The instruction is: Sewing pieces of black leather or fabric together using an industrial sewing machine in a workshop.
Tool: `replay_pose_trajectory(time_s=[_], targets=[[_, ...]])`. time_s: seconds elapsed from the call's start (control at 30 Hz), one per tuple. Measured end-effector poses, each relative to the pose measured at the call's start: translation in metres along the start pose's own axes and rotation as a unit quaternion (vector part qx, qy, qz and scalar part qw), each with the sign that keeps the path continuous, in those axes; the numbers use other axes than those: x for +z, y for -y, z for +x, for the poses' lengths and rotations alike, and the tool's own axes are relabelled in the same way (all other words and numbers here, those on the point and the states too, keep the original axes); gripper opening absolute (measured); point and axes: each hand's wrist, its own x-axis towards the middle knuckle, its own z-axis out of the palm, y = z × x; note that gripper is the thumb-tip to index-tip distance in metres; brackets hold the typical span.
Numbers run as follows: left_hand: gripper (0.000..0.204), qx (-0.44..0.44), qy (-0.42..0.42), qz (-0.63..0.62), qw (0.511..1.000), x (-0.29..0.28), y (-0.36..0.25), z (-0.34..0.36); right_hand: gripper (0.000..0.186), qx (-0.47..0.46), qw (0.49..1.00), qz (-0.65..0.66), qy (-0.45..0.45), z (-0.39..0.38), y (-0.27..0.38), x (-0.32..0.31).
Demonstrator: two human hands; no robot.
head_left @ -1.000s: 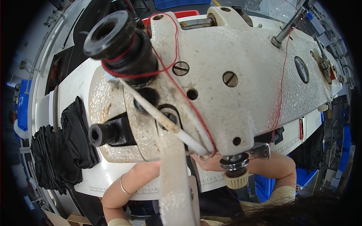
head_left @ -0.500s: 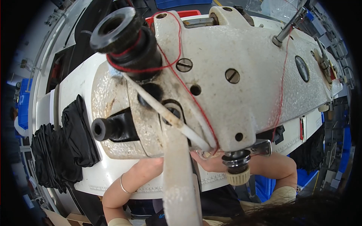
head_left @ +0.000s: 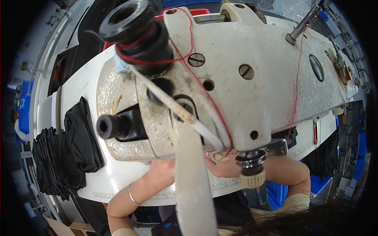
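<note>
A white sewing machine head (head_left: 224, 47) fills the middle of the view and blocks much of what lies under it. Red thread (head_left: 205, 91) loops round its black post and runs down toward the cream tension knob (head_left: 252, 179). My left hand (head_left: 162, 171), with a bangle on that arm, rests on the white table below the machine's left end. Across a pale upright bar (head_left: 193, 181), my right hand (head_left: 221, 168) lies close to the tension knob. The machine and bar hide the fingers of both hands, so whatever they touch is out of sight.
Folded black fabric pieces (head_left: 82, 137) lie at the table's left edge, with more black fabric (head_left: 322, 153) hanging at the right. A ruler strip (head_left: 118, 195) follows the near table edge. Blue bins (head_left: 276, 195) stand below on the right.
The machine sits slightly higher and further right in the picture. More of both hands shows beneath it; the arms stay nearly in place.
</note>
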Motion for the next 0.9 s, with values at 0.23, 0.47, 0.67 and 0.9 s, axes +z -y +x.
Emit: replay_pose_trajectory(time_s=[0.23,0.47,0.67,0.9], targets=[[0.032,0.022,-0.072,0.087,0.993,0.014,0.009,0.004,0.028,0.043,0.999,0.005,-0.017,0.006,0.004,0.009],[0.042,-0.046,0.007,-0.017,0.999,0.0,0.018,0.013,0.029,0.067,0.983,0.163,0.041,0.0,-0.004,0.027],[0.037,-0.024,-0.043,0.04,0.998,0.013,0.026,0.013,0.029,0.134,0.958,0.235,0.094,-0.001,-0.002,0.033],[0.029,-0.047,-0.024,0.004,0.999,0.007,0.021,0.014,0.02,0.11,0.972,0.208,-0.001,-0.001,-0.013,0.03]])
